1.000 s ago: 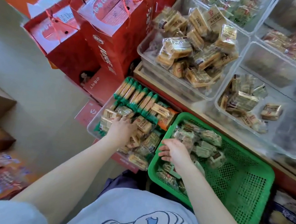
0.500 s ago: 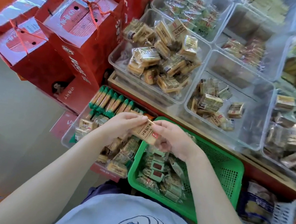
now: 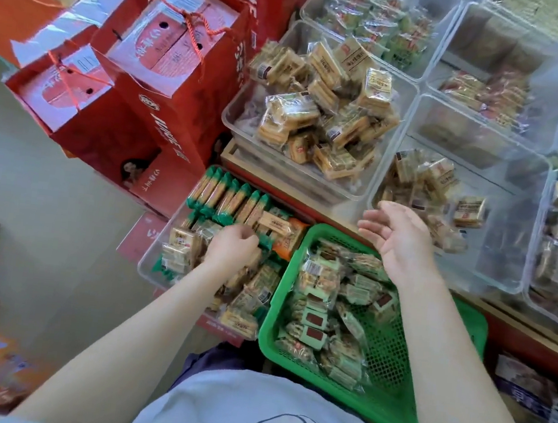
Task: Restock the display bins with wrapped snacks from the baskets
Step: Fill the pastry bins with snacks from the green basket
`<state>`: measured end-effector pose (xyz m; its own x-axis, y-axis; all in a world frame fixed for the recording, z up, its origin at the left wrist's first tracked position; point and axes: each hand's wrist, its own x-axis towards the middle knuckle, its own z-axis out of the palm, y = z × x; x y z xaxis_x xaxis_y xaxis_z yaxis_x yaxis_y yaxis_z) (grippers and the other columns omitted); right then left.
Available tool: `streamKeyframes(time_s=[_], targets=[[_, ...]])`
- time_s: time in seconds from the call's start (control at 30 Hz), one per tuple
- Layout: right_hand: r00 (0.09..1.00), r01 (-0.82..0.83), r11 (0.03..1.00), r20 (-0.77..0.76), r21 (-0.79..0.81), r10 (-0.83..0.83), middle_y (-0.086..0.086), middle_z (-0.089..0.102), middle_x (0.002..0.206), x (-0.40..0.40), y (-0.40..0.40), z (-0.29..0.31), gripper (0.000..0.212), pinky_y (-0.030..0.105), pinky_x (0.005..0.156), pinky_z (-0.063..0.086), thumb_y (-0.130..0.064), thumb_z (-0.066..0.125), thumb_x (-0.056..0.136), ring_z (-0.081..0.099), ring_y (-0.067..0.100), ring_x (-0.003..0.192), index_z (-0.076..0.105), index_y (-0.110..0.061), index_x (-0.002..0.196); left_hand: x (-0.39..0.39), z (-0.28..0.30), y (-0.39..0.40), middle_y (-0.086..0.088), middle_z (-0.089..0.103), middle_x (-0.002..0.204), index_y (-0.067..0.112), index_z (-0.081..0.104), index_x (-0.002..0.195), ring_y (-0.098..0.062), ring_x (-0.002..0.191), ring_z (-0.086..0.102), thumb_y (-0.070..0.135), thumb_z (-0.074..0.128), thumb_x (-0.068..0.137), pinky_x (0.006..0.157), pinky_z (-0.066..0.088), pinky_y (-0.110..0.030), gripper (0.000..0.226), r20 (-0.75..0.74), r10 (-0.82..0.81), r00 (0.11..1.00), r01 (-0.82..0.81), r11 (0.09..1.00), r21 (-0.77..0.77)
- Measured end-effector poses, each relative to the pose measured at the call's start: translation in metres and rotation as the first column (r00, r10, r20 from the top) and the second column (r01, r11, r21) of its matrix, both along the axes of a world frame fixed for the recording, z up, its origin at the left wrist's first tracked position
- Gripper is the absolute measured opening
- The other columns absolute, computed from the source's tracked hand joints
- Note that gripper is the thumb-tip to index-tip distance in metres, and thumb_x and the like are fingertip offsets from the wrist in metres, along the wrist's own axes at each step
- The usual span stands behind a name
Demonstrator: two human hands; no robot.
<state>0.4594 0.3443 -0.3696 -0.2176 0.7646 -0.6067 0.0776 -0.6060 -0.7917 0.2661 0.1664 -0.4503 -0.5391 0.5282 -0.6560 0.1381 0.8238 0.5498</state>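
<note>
Right hand (image 3: 397, 239), centre right of the frame, is spread, palm up, fingers relaxed, holding nothing; it hangs over the near edge of the half-filled clear bin (image 3: 509, 235) and above the far rim of the green basket (image 3: 457, 333). Half a second ago both hands pinched one tan wrapped snack between them over the basket; that snack is gone from the hands now. Judgement: it was tossed into the clear bin, where loose packs (image 3: 424, 188) lie at the near left, though which one it is cannot be told. Left hand (image 3: 232, 249), centre of the frame, has dropped back into the low clear tub (image 3: 148, 266) lower centre left, fingers curled down among the tan packs (image 3: 181, 240); whether it has pinched one cannot be told, as the fingertips are hidden. A row of green-ended bars (image 3: 227, 195) stands at the tub's far side. The basket holds a heap of green-wrapped snacks (image 3: 324, 319) on its left half. One more item restocked, probably; the bin has plenty of room, so the task is far from done.
</note>
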Motion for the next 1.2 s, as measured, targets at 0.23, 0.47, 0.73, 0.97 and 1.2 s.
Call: streamKeyframes(time_s=[0.23,0.47,0.73,0.97,1.2], targets=[[0.496,-0.771,0.632,0.698,0.08,0.516,0.001,0.055,0.124,-0.076,-0.049,-0.081,0.033,0.036,0.08,0.053,-0.017,0.064,0.094,0.06,0.02,0.092,0.055,-0.018,0.126,-0.028,-0.038,-0.061,-0.01,-0.001,0.168,0.033,0.009,0.158,-0.041,0.152,0.001,0.051,0.065,0.09,0.119,0.014,-0.063,0.09,-0.457,-0.01,0.889,-0.131,0.953,-0.275],[0.161,-0.928,0.368,0.834,-0.054,0.527,0.009,0.052,0.126,-0.101,-0.055,-0.134,0.038,0.039,0.073,0.052,-0.024,0.063,0.096,0.06,0.029,0.097,0.048,-0.017,0.13,-0.024,-0.066,-0.074,-0.017,0.003,0.165,0.035,0.004,0.159,-0.042,0.147,0.023,0.035,0.078,0.085,0.108,0.043,-0.056,0.104,-0.195,0.289,0.937,-0.327,0.923,-0.203],[0.678,-0.59,0.777,0.389,-0.217,0.624,0.003,0.073,0.096,-0.085,-0.07,-0.116,0.027,0.028,0.059,0.048,-0.036,0.06,0.096,0.065,0.016,0.072,0.061,-0.016,0.115,-0.012,-0.048,-0.075,-0.005,0.029,0.14,0.035,0.041,0.143,-0.028,0.131,0.036,0.031,0.073,0.082,0.083,0.045,-0.035,0.069,-0.232,0.199,0.952,-0.207,0.978,-0.011],[0.92,-0.368,0.864,-0.273,-0.345,0.282,0.008,0.064,0.082,-0.03,-0.088,-0.053,0.026,0.029,0.06,0.048,-0.023,0.046,0.104,0.056,0.017,0.065,0.065,-0.009,0.116,0.0,-0.014,-0.039,-0.006,0.06,0.13,0.029,0.049,0.139,-0.022,0.103,0.068,0.027,0.06,0.083,0.091,0.057,-0.05,0.057,0.352,0.24,0.905,-0.326,0.922,0.208],[0.889,-0.233,0.937,-0.448,-0.262,0.096,0.016,0.064,0.09,0.01,-0.073,-0.015,0.03,0.029,0.058,0.053,-0.025,0.055,0.096,0.062,0.023,0.069,0.071,-0.007,0.115,0.018,0.028,0.005,-0.031,0.058,0.13,0.0,0.045,0.136,-0.041,0.11,0.065,0.007,0.032,0.093,0.075,0.06,-0.042,0.045,0.931,0.222,0.291,-0.75,0.657,0.078]])
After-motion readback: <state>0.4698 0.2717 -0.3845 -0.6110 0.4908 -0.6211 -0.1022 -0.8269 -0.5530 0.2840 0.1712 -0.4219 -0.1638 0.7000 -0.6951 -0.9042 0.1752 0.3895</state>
